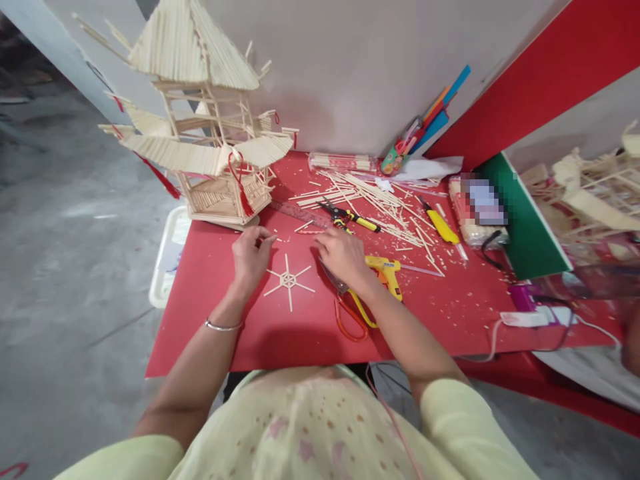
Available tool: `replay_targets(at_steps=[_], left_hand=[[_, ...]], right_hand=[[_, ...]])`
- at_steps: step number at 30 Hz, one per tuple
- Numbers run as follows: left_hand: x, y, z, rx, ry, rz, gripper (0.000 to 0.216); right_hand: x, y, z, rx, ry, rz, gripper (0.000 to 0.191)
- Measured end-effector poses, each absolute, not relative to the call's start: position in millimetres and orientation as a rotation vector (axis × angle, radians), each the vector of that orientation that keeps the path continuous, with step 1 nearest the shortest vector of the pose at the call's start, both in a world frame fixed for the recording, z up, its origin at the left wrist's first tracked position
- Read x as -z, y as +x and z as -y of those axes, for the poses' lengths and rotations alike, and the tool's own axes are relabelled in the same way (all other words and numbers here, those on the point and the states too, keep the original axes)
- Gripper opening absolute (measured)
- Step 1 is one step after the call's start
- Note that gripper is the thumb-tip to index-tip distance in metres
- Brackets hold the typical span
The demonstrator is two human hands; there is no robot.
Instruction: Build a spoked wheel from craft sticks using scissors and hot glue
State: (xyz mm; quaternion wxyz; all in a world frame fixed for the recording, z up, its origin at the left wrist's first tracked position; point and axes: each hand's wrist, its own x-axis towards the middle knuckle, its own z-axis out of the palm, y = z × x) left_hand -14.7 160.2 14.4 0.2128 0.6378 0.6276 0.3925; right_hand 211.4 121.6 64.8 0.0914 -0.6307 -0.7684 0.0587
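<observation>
My left hand [250, 257] is closed above the red table, thumb and fingers bent into a pinch; anything between the tips is too small to make out. My right hand [343, 252] is also closed, its fingertips pressed together and pointing left, and I cannot make out what they hold. Between and below the hands lies a six-armed star of thin wooden sticks [288, 281] with a small hexagon at its centre. Scissors [353, 320] with red and yellow handles lie partly under my right hand. Just beyond it are the pliers [367, 222] with black-and-yellow handles.
A wooden-stick pagoda [215, 167] with red tassels stands at the back left. Loose sticks [370, 197] and scraps cover the back right. A yellow glue gun [390, 273], a yellow utility knife [443, 223], a ruler [295, 213] and a power strip [525, 319] also lie there.
</observation>
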Motion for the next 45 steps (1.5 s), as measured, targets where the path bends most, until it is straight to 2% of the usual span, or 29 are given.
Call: replay_targets(at_steps=[6,10,12,13,16,18,22,26,29,33,38,45], left_hand=[[-18,-18,-153,-0.952,1.764,-1.725,0.027],[-20,-18,-151,-0.907,1.832,-1.85,0.048],[-20,-16,-152,-0.964,1.86,-1.825,0.051],[-20,-15,-153,-1.011,1.866,-1.783,0.045],[-20,-14,-155,-1.153,1.815,-1.652,0.011],[-22,-15,-154,-1.16,1.754,-1.672,0.015],[-29,-22,-152,-1.048,1.737,-1.849,0.037],[-33,-27,-152,-1.149,1.871,-1.814,0.016],[-38,-27,-148,-1.186,1.758,-1.685,0.029],[-54,-21,-132,-1.195,1.91,-1.523,0.024],[-63,-16,-103,-0.811,2.142,-1.133,0.032],[-57,-49,-73,-0.9,1.799,-1.402,0.031]], right_hand=[[-58,196,-197,-0.131,-1.977,2.434,0.037],[-50,195,-215,-0.169,-1.983,2.494,0.034],[-47,197,-220,-0.186,-1.984,2.502,0.033],[-46,197,-221,-0.193,-1.985,2.503,0.032],[-47,198,-218,-0.192,-1.998,2.474,0.032],[-52,198,-212,-0.181,-2.023,2.428,0.035],[-66,201,-190,-0.227,-1.921,2.277,0.032],[-80,200,-161,-0.328,-1.634,2.182,0.025],[-86,195,-134,-0.339,-1.579,2.19,0.025],[-93,188,-99,-0.18,-1.613,2.237,0.03],[-96,181,-68,-0.209,-1.546,2.218,0.032],[-73,196,-10,-0.214,-1.678,1.821,0.036]])
